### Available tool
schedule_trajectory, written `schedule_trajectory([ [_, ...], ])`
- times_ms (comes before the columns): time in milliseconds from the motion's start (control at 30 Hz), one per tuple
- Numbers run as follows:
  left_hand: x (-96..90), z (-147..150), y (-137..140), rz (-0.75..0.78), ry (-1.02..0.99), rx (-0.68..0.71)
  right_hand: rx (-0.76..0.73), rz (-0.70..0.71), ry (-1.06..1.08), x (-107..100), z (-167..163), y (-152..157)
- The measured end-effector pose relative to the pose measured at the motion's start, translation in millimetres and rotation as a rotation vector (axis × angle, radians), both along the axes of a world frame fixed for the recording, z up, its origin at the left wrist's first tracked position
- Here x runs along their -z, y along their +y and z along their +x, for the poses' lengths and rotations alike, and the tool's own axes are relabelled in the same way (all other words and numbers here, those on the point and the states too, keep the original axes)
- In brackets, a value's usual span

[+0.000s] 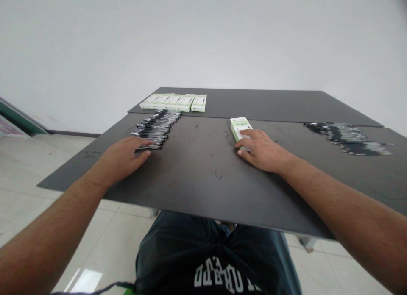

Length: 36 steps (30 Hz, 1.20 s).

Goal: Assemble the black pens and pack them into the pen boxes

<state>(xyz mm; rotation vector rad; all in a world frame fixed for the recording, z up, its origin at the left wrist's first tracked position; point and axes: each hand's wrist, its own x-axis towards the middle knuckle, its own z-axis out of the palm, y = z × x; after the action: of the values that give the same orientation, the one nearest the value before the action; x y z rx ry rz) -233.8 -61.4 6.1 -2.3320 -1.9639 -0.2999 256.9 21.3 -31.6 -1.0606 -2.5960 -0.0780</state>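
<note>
My left hand (127, 157) lies at the near end of a long row of black-and-clear pens (155, 127) on the left of the table. Its fingers reach over the nearest pens, and the thumb stands apart from them on the tabletop. My right hand (262, 148) is on a white-and-green pen box (240, 123) lying flat near the table's middle. Fingers rest over its top and left edge, with the thumb by its near end; the hand covers much of the box.
Several similar boxes (171, 102) lie side by side at the back left. Another spread of pens (349, 138), slightly blurred, lies on the right. The dark table (190, 180) has a seam across it, and its front edge runs above my lap. A pale wall (203, 40) stands behind.
</note>
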Motion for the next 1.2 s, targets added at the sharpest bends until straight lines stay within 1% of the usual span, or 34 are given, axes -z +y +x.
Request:
schedule_trajectory([
  [100,-0.2,-15.8,8.9,0.007,0.007,-0.044,0.049,-0.024,-0.031,-0.1,11.6,9.8],
  [233,1.2,-29.0,18.3,-0.025,0.023,-0.049,0.149,-0.063,-0.031,0.5,22.0,18.2],
  [400,3.4,-32.2,23.6,-0.036,0.041,-0.044,0.334,-0.066,-0.003,1.9,24.4,19.2],
  [500,4.7,-31.9,26.4,-0.042,0.047,-0.034,0.465,-0.092,-0.026,2.5,26.3,21.2],
  [567,5.9,-32.3,28.6,-0.041,0.051,-0.026,0.519,-0.112,-0.055,2.1,28.7,23.3],
  [667,9.2,-33.9,31.5,-0.028,0.053,-0.018,0.532,-0.138,-0.096,-0.8,32.5,25.3],
  [867,16.7,-40.0,35.1,0.002,0.072,-0.015,0.468,-0.197,-0.152,-15.0,37.8,22.9],
  [1000,18.1,-44.5,37.9,-0.009,0.084,-0.020,0.481,-0.247,-0.162,-20.8,39.4,22.9],
  [1067,17.7,-46.1,38.9,-0.018,0.087,-0.019,0.497,-0.209,-0.117,-20.4,40.0,24.6],
  [1133,16.3,-46.8,39.1,-0.028,0.089,-0.018,0.522,-0.140,-0.056,-18.3,42.0,28.0],
  [1200,14.2,-46.7,38.4,-0.036,0.091,-0.020,0.577,-0.082,0.003,-15.0,46.2,33.7],
])
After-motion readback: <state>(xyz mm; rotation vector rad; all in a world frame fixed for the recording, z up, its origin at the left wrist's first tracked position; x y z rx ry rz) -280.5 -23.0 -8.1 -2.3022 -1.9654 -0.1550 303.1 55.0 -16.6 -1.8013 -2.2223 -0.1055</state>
